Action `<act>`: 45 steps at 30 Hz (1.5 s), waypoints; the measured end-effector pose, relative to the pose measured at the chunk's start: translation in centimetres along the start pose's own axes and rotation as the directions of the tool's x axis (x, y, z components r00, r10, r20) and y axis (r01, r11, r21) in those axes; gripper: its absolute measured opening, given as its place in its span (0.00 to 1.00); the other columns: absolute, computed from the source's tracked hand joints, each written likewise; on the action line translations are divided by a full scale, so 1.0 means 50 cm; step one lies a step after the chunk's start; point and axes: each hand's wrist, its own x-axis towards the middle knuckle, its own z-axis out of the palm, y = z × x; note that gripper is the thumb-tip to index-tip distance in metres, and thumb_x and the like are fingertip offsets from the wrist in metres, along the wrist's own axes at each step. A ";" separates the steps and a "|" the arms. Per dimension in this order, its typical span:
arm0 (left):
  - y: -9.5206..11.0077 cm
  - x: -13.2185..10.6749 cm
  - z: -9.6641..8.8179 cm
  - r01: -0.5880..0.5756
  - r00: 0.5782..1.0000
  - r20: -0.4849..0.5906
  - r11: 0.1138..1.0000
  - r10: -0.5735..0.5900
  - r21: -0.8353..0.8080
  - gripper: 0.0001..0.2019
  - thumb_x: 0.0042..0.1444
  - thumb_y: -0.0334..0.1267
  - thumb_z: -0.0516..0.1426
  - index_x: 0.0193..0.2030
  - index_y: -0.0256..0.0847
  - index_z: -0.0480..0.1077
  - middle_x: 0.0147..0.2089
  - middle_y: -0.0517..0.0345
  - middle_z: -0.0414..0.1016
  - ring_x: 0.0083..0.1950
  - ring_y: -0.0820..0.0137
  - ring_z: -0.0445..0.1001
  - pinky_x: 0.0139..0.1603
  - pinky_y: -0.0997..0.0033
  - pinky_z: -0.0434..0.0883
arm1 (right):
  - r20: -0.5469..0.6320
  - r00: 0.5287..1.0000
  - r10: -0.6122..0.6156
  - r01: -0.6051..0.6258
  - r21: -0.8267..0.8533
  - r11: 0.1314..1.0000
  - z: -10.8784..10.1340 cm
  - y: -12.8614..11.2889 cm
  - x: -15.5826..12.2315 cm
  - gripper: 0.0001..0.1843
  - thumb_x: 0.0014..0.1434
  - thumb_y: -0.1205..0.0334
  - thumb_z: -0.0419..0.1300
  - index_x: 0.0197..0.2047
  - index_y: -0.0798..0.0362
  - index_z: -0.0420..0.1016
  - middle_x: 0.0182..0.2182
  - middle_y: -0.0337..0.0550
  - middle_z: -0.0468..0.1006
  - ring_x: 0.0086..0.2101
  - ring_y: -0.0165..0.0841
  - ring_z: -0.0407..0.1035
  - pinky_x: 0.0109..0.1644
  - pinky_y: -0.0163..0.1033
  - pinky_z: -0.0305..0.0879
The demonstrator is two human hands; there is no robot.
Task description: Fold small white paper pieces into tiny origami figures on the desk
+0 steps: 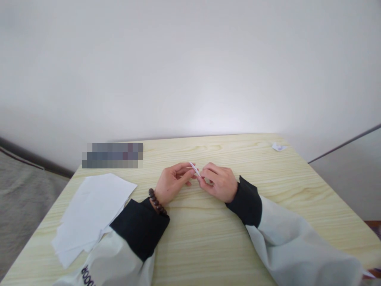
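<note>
A small piece of folded white paper (195, 169) is held between my two hands above the middle of the table. My left hand (173, 180) pinches it from the left with thumb and fingers, and a dark beaded bracelet (156, 201) circles that wrist. From the right, my right hand (218, 180) grips the paper's lower end with curled fingers. The paper is seen nearly edge-on, so its full shape is hidden.
Loose white sheets (92, 210) lie overlapping on the left of the wooden table (202, 242). A blurred-out dark object (113, 155) is at the back left. Near the back right corner sits a small folded paper piece (279, 147). A white wall (190, 71) rises behind.
</note>
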 end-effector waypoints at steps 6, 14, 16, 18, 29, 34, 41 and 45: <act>0.002 0.000 0.001 0.001 1.000 0.018 1.000 -0.001 -0.030 0.18 0.49 0.44 0.60 0.45 0.34 0.71 0.39 0.49 0.78 0.40 0.65 0.76 0.32 0.75 0.73 | 0.047 0.999 0.015 -0.017 0.037 0.999 0.001 0.000 0.000 0.09 0.58 0.64 0.54 0.26 0.53 0.68 0.27 0.37 0.73 0.22 0.22 0.62 0.27 0.29 0.56; -0.005 0.004 -0.003 -0.038 0.999 0.009 0.999 0.038 0.000 0.14 0.49 0.44 0.61 0.40 0.36 0.72 0.41 0.51 0.77 0.40 0.66 0.75 0.32 0.74 0.73 | 0.134 0.991 -0.005 -0.009 0.108 0.994 -0.007 0.004 -0.001 0.10 0.60 0.65 0.50 0.29 0.54 0.68 0.29 0.39 0.72 0.22 0.23 0.61 0.28 0.31 0.55; -0.009 0.005 -0.005 -0.048 0.999 0.006 0.999 0.048 0.002 0.13 0.50 0.44 0.60 0.37 0.36 0.72 0.41 0.51 0.77 0.40 0.67 0.75 0.33 0.73 0.74 | 0.150 0.989 0.017 -0.040 0.149 0.988 -0.008 0.006 -0.003 0.09 0.61 0.65 0.49 0.31 0.54 0.68 0.30 0.40 0.71 0.24 0.23 0.61 0.28 0.31 0.56; -0.012 0.005 -0.006 -0.048 0.999 -0.007 0.999 0.048 0.011 0.13 0.50 0.45 0.59 0.35 0.36 0.72 0.38 0.52 0.77 0.39 0.67 0.75 0.33 0.72 0.74 | 0.165 0.985 0.046 -0.076 0.184 0.980 -0.008 0.007 -0.004 0.09 0.62 0.65 0.49 0.32 0.54 0.68 0.30 0.40 0.71 0.25 0.24 0.62 0.28 0.31 0.56; -0.005 0.006 0.000 -0.054 0.991 -0.120 0.994 0.065 0.099 0.14 0.49 0.47 0.60 0.32 0.35 0.71 0.29 0.55 0.76 0.31 0.69 0.75 0.28 0.74 0.73 | 0.172 0.981 0.088 -0.128 0.236 0.963 -0.004 0.004 -0.001 0.10 0.61 0.64 0.50 0.29 0.53 0.67 0.27 0.39 0.68 0.26 0.25 0.61 0.29 0.31 0.56; -0.002 0.001 0.004 0.012 0.996 -0.086 0.999 -0.008 0.039 0.20 0.48 0.48 0.60 0.43 0.35 0.71 0.35 0.50 0.78 0.37 0.65 0.77 0.31 0.71 0.74 | 0.072 0.994 0.079 -0.085 0.087 0.993 0.002 0.007 -0.004 0.10 0.59 0.65 0.52 0.26 0.53 0.68 0.25 0.37 0.69 0.22 0.23 0.60 0.27 0.30 0.55; 0.002 0.001 0.004 0.009 1.000 -0.012 0.998 -0.008 0.061 0.21 0.48 0.46 0.60 0.47 0.35 0.72 0.37 0.51 0.79 0.37 0.67 0.76 0.33 0.73 0.73 | 0.157 0.984 0.081 -0.102 0.134 0.986 -0.002 0.003 -0.004 0.12 0.58 0.58 0.54 0.26 0.54 0.68 0.25 0.36 0.70 0.21 0.23 0.60 0.26 0.30 0.54; 0.001 0.000 0.000 -0.013 1.000 0.028 0.993 0.010 0.114 0.20 0.50 0.46 0.59 0.47 0.36 0.73 0.40 0.52 0.79 0.36 0.68 0.75 0.32 0.74 0.72 | 0.219 0.969 0.115 -0.174 0.272 0.947 -0.008 0.005 -0.005 0.09 0.59 0.60 0.53 0.29 0.54 0.68 0.26 0.37 0.69 0.22 0.23 0.60 0.27 0.30 0.56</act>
